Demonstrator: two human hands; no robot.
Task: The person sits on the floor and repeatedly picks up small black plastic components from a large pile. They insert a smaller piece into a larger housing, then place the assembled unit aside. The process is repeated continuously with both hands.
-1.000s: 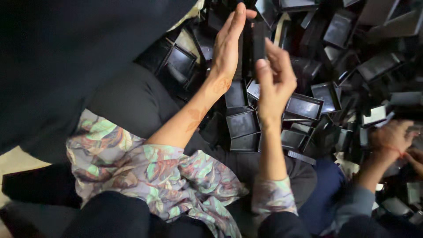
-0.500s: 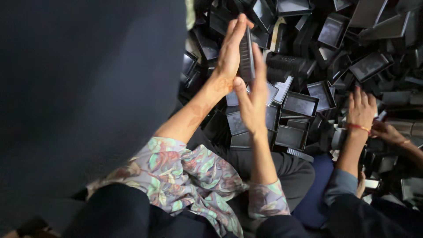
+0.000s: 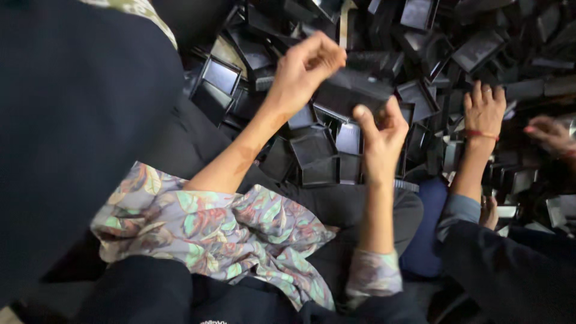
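Both hands up over the pile, sharing one black plastic tray (image 3: 351, 90). Left hand (image 3: 306, 66) has its fingers (image 3: 324, 54) curled shut on the tray's upper left edge. Right hand (image 3: 381, 135) pinches the lower right corner, thumb one side, fingers the other. So the tray sits between the two hands, tilted, held clear above the heap.

Handling, as a judgement: thin moulded plastic, shallow, light. Probably stiff along the rim, flexy across the flat middle. Looks smooth, so likely a bit slippery on the faces. Rim or corner is the place to take hold, as both hands do now; squeezing mid-wall would likely bow it. Not fragile in the shatter sense, but thin walls could crack or crease if twisted hard between two hands.

Surroundings: a dense pile of black trays (image 3: 312, 156) lies under and beyond the hands, jumbled at all angles, many rims sticking up. Plenty of edges to snag on if the held tray drops low. No bare surface shows in among the pile.

Room: tight. Another person's hand (image 3: 483, 111), red band at the wrist, rests flat on the trays just right of the right hand. A second hand of someone else (image 3: 549, 135) shows at the far right edge, blurred. A large dark shape (image 3: 78, 120) blocks the whole left side. Patterned sleeve (image 3: 204, 222) hangs loose below the left forearm. Open air is mainly straight up and toward the body.
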